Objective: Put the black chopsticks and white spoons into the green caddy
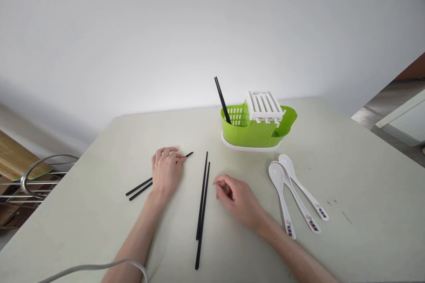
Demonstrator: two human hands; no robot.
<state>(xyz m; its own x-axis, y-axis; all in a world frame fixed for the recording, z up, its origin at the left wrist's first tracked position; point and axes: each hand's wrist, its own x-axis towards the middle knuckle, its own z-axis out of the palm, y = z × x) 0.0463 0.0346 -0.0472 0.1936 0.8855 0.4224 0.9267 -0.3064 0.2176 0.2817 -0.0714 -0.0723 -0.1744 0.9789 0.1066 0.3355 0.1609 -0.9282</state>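
Observation:
My left hand (167, 169) is closed over a pair of black chopsticks (141, 189) lying slantwise on the table, its thumb and fingers gripping near their upper ends. The hand hides the middle of this pair. To its right, a second pair of chopsticks (202, 205) lies lengthwise on the table, untouched. Just beyond that pair is my right hand (237, 198), fingers curled in loosely with nothing in them. Behind the hands stands a green cutlery holder (247, 135) with a white slotted top. Black chopsticks (222, 99) lean upright in its left compartment.
Three white spoons (295, 194) lie fanned out right of my right hand, handles toward me. A grey cable (96, 266) crosses my left forearm. The pale table (361, 185) meets a wall at the back. A metal rack (33, 183) stands past the left edge.

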